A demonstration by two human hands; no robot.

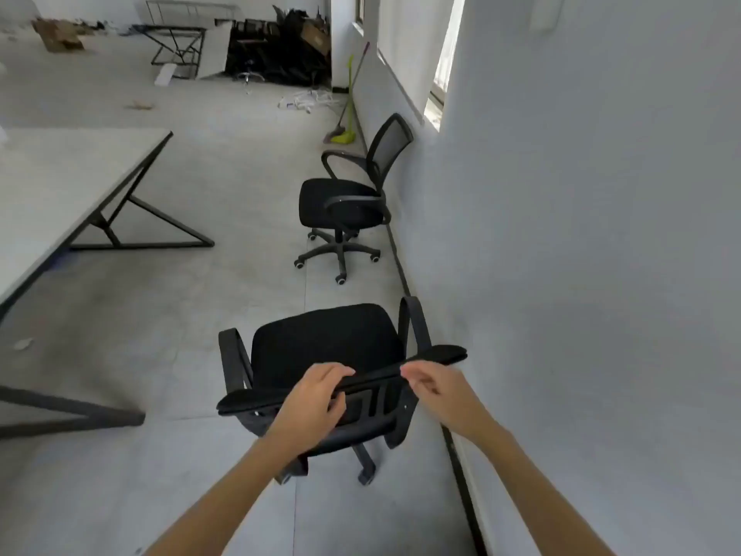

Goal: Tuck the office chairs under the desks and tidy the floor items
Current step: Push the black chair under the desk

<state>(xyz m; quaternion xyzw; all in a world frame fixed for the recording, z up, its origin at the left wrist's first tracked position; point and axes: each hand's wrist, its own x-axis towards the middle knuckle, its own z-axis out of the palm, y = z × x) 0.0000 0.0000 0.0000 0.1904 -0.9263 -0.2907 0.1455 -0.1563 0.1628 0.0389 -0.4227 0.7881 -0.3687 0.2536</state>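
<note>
A black office chair (pixel 320 347) stands right in front of me near the right wall, its seat facing away. My left hand (pixel 314 403) grips the top edge of its backrest, fingers curled over the rim. My right hand (pixel 435 389) is at the same top edge further right, fingers curled against it. A second black mesh-back chair (pixel 345 198) stands further ahead beside the wall, facing left. A white desk (pixel 60 186) with black angled legs fills the left side.
The white wall (pixel 561 274) runs close along the right. A broom with a green dustpan (pixel 345 130) leans on it further back. Black frames, cardboard and loose clutter (pixel 276 46) lie piled at the far end. Another desk leg (pixel 72 411) crosses the floor at left.
</note>
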